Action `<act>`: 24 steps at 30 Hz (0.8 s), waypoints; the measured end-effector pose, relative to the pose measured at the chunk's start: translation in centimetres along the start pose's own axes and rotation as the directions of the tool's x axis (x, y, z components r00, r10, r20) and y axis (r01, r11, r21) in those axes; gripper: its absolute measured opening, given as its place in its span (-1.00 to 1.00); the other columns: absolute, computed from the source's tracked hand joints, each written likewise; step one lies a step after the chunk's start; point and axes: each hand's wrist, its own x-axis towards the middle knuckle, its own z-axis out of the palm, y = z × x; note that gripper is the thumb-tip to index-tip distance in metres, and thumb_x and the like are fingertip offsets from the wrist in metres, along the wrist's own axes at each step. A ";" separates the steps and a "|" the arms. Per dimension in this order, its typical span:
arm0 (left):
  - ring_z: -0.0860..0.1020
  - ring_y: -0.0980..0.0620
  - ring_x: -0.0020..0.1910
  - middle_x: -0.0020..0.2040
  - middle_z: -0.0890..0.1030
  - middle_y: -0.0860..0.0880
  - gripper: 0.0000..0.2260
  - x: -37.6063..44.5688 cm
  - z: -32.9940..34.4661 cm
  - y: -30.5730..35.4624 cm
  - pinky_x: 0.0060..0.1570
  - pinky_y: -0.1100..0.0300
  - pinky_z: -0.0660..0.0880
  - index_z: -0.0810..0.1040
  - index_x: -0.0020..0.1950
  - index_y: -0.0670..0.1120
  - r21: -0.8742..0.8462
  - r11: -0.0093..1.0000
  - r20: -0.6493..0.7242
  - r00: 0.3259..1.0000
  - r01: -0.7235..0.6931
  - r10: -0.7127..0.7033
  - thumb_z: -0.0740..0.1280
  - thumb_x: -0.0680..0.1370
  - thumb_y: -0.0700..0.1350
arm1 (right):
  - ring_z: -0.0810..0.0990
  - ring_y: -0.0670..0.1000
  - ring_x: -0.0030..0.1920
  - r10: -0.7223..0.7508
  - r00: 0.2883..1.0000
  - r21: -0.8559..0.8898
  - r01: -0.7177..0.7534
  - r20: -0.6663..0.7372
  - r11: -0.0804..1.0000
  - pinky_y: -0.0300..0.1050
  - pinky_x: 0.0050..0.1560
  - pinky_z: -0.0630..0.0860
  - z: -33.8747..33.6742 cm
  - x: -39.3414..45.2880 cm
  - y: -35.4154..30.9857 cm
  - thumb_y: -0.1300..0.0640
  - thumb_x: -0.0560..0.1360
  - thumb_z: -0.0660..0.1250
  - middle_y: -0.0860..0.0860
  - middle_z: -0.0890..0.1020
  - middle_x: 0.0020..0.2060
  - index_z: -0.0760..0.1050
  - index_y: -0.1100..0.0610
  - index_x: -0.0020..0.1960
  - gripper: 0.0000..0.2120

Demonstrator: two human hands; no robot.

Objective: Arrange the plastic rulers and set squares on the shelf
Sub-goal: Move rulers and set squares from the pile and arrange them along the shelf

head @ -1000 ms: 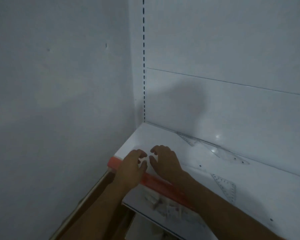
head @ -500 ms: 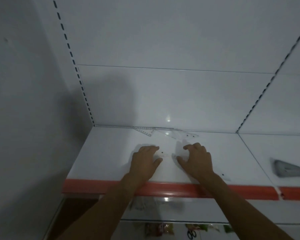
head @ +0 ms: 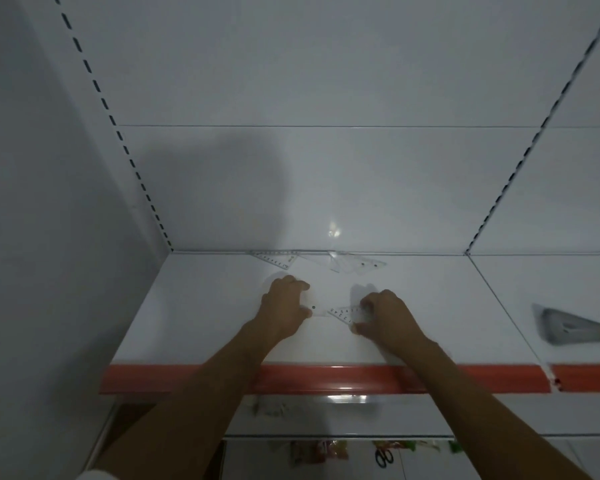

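A clear set square (head: 344, 313) is pinched by the right hand (head: 385, 315) on the white shelf (head: 205, 323); nothing is gripped by the left hand (head: 284, 306), its curled fingers resting alongside.

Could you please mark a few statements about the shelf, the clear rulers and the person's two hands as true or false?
1. The right hand pinches a clear plastic set square with printed numbers. True.
2. The left hand holds a pair of scissors. False: it rests on the white shelf with curled fingers, and whether it holds anything cannot be told.
3. More clear plastic rulers and set squares lie along the back edge of the shelf. True.
4. The shelf's front edge strip is blue. False: it is red.
5. A grey triangular object lies on the neighbouring shelf section, to the right. True.
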 end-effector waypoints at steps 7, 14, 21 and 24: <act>0.32 -0.05 0.34 0.32 0.37 -0.08 -0.45 0.9 -0.1 -0.3 0.32 -0.03 0.34 0.40 0.41 -0.13 0.037 0.999 0.034 0.999 -0.007 0.005 0.43 0.47 -0.02 | 0.48 0.03 0.02 -0.022 1.000 0.010 0.022 0.004 1.000 -0.23 -0.02 0.40 0.3 1.1 -0.1 -0.03 0.34 0.53 0.09 0.42 0.08 0.44 0.19 0.27 -0.39; 0.31 -0.04 0.33 0.29 0.39 -0.06 -0.51 1.6 -0.9 -1.0 0.28 0.11 0.34 0.42 0.34 -0.07 0.057 0.996 -0.126 0.990 -0.062 0.069 0.35 0.49 0.14 | 0.41 0.09 0.21 -0.016 0.992 0.012 0.017 -0.127 1.000 -0.07 0.17 0.41 0.9 2.4 -1.1 -0.17 0.45 0.36 0.08 0.41 0.20 0.40 0.11 0.32 -0.45; -0.15 -0.02 0.56 0.59 -0.07 0.02 -0.38 2.8 -1.9 -2.4 0.42 -0.26 -0.15 0.00 0.57 0.04 0.411 0.911 0.028 0.998 0.037 -0.053 0.02 0.59 0.28 | 0.13 0.07 0.49 -0.023 0.991 -0.209 -0.005 -0.131 0.978 0.06 0.41 0.11 2.5 5.2 -2.6 -0.24 0.56 0.05 0.00 0.22 0.49 0.19 0.04 0.49 -0.41; 0.03 0.02 0.53 0.54 0.15 0.00 -0.50 2.5 -1.8 -2.8 0.45 -0.24 -0.08 0.18 0.51 0.01 0.359 0.933 -0.027 1.000 0.023 -0.015 0.08 0.61 0.16 | 0.36 0.05 0.30 -0.058 0.973 -0.184 0.017 -0.222 0.983 -0.04 0.26 0.25 2.6 5.2 -2.9 -0.11 0.55 0.18 0.00 0.46 0.27 0.39 0.05 0.30 -0.62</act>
